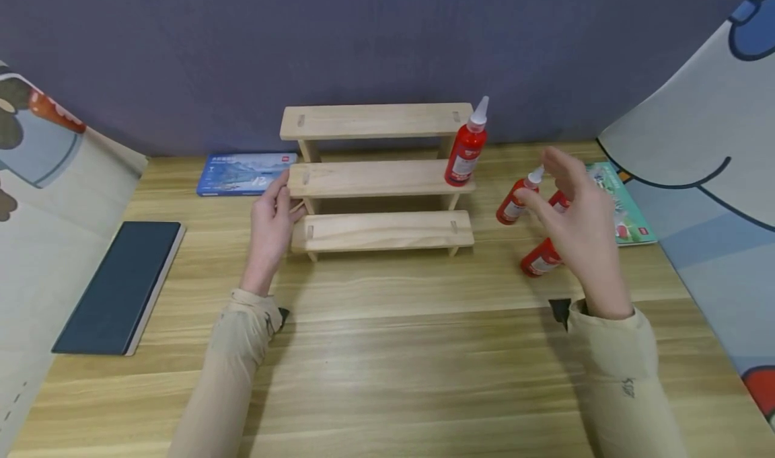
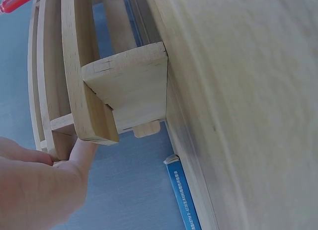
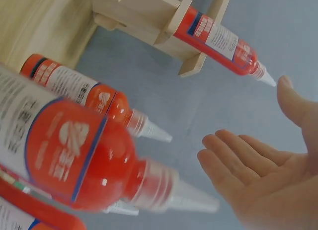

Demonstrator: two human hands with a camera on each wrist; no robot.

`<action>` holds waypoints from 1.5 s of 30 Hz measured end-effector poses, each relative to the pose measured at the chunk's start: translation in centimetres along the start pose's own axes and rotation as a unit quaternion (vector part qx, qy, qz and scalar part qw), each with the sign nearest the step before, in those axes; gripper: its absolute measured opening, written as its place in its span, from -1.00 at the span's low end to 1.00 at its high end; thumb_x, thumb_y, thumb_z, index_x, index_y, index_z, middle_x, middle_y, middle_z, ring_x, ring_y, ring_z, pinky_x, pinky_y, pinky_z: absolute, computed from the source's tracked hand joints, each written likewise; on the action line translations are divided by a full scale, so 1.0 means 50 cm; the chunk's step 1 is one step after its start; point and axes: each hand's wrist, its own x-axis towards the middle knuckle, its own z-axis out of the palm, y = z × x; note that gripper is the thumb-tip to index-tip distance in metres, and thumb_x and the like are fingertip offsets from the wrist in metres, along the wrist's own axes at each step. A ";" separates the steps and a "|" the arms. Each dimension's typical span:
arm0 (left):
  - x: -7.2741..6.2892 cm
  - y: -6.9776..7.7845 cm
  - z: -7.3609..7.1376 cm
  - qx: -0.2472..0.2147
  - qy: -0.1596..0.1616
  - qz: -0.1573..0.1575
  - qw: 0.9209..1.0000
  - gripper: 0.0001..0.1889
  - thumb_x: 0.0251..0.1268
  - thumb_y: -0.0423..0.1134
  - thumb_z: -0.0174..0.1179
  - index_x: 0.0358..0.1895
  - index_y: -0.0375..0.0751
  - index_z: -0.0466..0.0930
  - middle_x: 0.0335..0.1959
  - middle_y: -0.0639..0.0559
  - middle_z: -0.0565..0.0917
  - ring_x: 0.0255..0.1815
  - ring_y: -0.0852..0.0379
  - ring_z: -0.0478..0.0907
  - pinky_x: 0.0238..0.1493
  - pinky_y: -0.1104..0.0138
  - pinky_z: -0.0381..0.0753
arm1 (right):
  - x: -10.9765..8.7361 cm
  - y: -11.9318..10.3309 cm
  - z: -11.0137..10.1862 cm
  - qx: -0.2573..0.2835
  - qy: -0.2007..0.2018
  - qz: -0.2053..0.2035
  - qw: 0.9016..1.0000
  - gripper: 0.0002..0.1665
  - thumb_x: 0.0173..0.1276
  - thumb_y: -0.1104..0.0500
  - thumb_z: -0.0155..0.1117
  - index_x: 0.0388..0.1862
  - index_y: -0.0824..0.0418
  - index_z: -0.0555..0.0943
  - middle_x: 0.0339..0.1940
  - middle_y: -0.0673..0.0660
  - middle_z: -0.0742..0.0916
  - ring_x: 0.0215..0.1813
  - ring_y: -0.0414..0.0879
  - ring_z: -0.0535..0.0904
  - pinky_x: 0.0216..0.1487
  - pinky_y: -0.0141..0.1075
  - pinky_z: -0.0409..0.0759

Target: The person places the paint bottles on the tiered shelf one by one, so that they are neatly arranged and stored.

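Note:
A three-tier wooden display rack (image 1: 381,177) stands against the back wall. My left hand (image 1: 272,219) holds its left end at the middle tier; in the left wrist view that hand (image 2: 44,183) has a finger reaching in under a board's end. One red squeeze bottle (image 1: 465,154) with a white nozzle stands on the right end of the middle tier. To the right of the rack, my right hand (image 1: 578,216) hovers above several more red bottles (image 1: 513,201), partly covering them. In the right wrist view the right hand (image 3: 253,175) has its fingers extended, thumb apart, holding nothing.
A blue flat box (image 1: 242,174) lies left of the rack, by the wall. Further left is a dark notebook (image 1: 118,286). A green booklet (image 1: 623,206) lies behind the right hand. Printed fabric panels flank the wooden table (image 1: 387,364) on both sides.

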 end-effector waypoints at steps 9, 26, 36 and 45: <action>-0.002 0.002 -0.001 0.003 -0.004 -0.004 1.000 -0.47 0.84 -0.29 -0.29 0.69 -0.41 0.09 0.60 -0.40 0.30 0.44 -0.26 0.50 0.42 0.22 0.63 | -0.021 0.023 -0.018 -0.010 -0.008 0.010 1.000 -0.13 0.47 0.13 0.54 0.65 0.27 0.38 0.53 0.29 0.56 0.50 0.28 0.50 0.61 0.04 0.46; -0.002 0.001 -0.002 0.005 -0.003 -0.002 1.000 -0.47 0.84 -0.28 -0.30 0.69 -0.40 0.09 0.61 -0.40 0.28 0.46 -0.26 0.48 0.42 0.22 0.63 | -0.070 0.079 -0.048 -0.038 -0.012 0.024 0.999 -0.16 0.53 0.16 0.48 0.66 0.29 0.35 0.51 0.38 0.56 0.46 0.40 0.50 0.55 -0.47 0.41; -0.001 0.002 0.000 0.003 -0.003 -0.004 1.000 -0.48 0.84 -0.29 -0.30 0.69 -0.40 0.09 0.59 -0.42 0.30 0.46 -0.26 0.49 0.43 0.22 0.63 | -0.094 0.108 -0.052 -0.075 -0.052 0.073 0.993 -0.14 0.56 0.03 0.44 0.63 0.40 0.32 0.46 0.48 0.55 0.31 0.50 0.55 0.32 0.32 0.65; -0.001 0.003 0.001 -0.003 -0.003 0.001 1.000 -0.48 0.84 -0.29 -0.30 0.68 -0.40 0.11 0.57 -0.43 0.33 0.47 -0.27 0.47 0.43 0.20 0.62 | -0.111 0.127 -0.042 -0.075 -0.060 0.083 0.992 -0.14 0.53 0.10 0.48 0.62 0.41 0.34 0.44 0.47 0.58 0.31 0.50 0.57 0.23 0.41 0.59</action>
